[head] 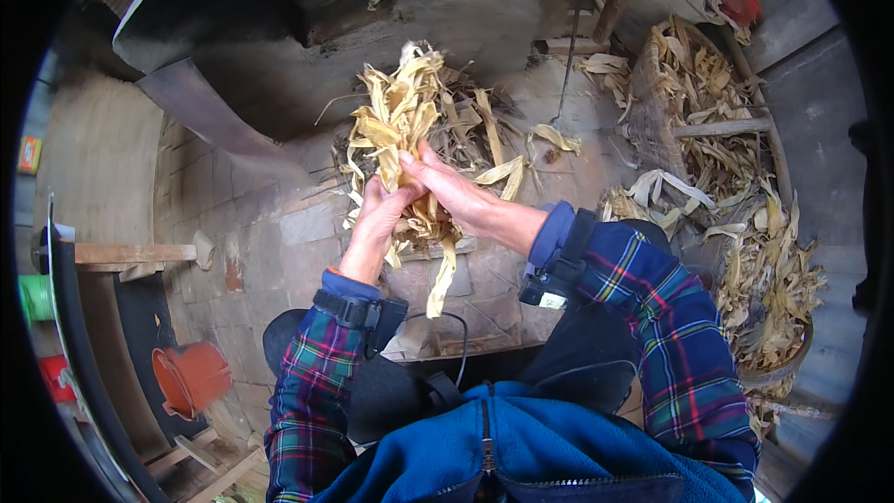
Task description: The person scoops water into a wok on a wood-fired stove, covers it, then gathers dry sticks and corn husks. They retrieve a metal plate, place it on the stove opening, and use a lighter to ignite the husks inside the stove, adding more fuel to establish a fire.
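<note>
A bundle of dry corn husks is held up in front of me, its leaves spreading above and hanging below my hands. My left hand grips it from the left side. My right hand closes on it from the right, its thumb near the middle of the bundle. Both hands are close together. Behind and beneath the bundle lies a pile of dry twigs and split wood on the paved floor, partly hidden by the husks.
Wicker baskets of corn husks stand at the right by the wall. A metal rod stands near the pile. At the left are an orange-red bucket, a wooden stool leg and a metal sheet.
</note>
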### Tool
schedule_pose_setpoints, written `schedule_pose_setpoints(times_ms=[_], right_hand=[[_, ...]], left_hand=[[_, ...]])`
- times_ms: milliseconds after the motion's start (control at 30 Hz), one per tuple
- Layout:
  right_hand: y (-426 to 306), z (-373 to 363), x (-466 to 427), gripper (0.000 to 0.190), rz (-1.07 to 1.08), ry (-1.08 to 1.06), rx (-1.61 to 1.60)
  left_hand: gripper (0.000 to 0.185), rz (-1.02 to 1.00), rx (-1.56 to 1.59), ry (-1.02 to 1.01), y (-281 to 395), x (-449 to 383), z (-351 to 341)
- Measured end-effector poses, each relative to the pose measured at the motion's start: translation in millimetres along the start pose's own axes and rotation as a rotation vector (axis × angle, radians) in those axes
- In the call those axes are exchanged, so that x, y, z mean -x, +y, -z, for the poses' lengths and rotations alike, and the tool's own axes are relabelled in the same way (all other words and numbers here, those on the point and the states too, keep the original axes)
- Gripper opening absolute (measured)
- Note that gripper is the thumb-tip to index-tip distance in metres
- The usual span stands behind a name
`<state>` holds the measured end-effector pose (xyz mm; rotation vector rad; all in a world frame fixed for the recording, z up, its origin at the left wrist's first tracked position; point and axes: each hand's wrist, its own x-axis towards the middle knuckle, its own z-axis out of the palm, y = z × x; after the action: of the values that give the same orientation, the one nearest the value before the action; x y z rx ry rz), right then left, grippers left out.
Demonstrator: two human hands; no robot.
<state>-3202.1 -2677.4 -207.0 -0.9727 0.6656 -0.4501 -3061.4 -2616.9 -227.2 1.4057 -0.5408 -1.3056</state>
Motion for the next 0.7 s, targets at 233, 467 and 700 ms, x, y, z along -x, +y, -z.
schedule_pose_setpoints(times_ms=[233,467,700], right_hand=[[-19.6,15.0,1.3,0.081,0.086,-0.173,0.449],[-53.9,79.2,-2.2,0.059,0.895,0.530,1.362],[-50.4,115.3,-8.4,0.004,0.494,0.318,1.533]], left_hand=[[0.021,-0.171,-0.030,0.144,0.5,-12.0,7.7],[0.058,0.053,-0.074,-0.344,21.4,-3.5,36.3],[0.053,0.001,-0.310,-0.409,28.2,8.4,39.8]])
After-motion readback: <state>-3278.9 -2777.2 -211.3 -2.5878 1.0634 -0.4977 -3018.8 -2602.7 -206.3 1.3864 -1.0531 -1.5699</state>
